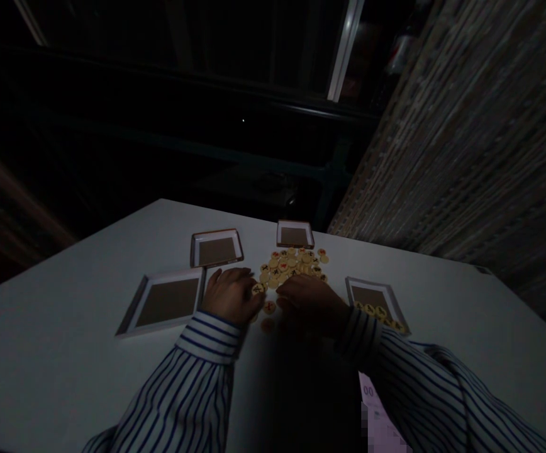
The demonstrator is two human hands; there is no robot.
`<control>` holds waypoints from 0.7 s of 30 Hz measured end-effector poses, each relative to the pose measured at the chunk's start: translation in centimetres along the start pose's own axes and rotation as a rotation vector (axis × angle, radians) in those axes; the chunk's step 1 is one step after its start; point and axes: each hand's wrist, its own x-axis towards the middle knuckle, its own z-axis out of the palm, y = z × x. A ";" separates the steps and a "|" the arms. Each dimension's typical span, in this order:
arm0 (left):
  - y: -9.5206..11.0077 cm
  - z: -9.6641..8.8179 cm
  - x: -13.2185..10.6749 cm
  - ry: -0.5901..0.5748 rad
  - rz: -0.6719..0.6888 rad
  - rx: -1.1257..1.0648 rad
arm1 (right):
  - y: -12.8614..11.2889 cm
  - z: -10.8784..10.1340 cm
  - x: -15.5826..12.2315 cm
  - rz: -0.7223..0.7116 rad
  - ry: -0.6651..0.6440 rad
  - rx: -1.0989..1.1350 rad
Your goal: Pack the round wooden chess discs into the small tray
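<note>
Lower right of frame: tray (371,294) holds pale discs (370,309). Left hand (228,296) pinches marked disc (258,289); right hand (313,302), grip unclear.

The room is dim, its far side sunk almost to black, with a pale upright strip (345,50) catching some light and a dark greenish bar (197,146) running across lower down. A ribbed, greyish curtain (466,145) hangs along the right. The white bench (65,302) is lit faintly, its far left corner cut at an angle.
</note>
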 end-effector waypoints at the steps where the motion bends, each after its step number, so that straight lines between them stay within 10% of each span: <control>1: 0.1 -0.1 0.0 0.016 0.003 -0.008 | 0.0 -0.1 0.0 0.005 0.001 0.003; 21: 2.5 0.0 -0.4 0.323 0.152 -0.232 | 0.5 -2.6 -1.3 0.075 0.146 0.026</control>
